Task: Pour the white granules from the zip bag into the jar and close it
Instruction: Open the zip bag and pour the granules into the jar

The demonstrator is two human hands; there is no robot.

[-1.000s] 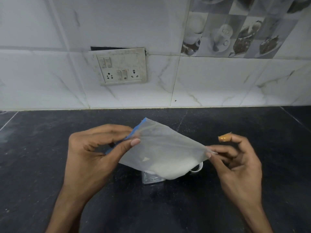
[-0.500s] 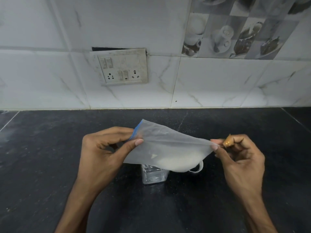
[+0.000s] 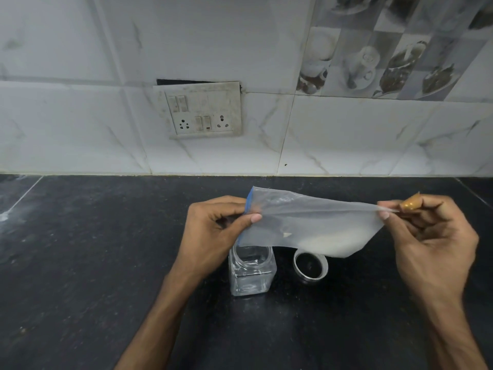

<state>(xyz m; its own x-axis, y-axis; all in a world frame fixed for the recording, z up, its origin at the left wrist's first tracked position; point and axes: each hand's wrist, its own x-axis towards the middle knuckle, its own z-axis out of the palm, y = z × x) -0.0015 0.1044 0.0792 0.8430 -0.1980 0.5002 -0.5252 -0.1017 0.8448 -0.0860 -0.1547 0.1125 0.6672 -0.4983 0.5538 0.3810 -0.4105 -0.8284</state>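
A person holds a zip bag [image 3: 306,220] stretched sideways in the air above a black counter [image 3: 80,263]. The left hand [image 3: 213,231] pinches the bag's blue zip edge between thumb and fingers. The right hand [image 3: 432,247] pinches the opposite corner; one of its fingertips wears an orange-brown cover [image 3: 412,204]. White granules [image 3: 329,243] sit in the sagging lower right part of the bag. Just below the zip end, a clear jar [image 3: 250,275] stands upright and uncapped on the counter. Its round lid [image 3: 310,267] lies just to the right of it, apart from it. On the tiled wall [image 3: 346,134] at the far side hangs a stained switch plate [image 3: 202,110].
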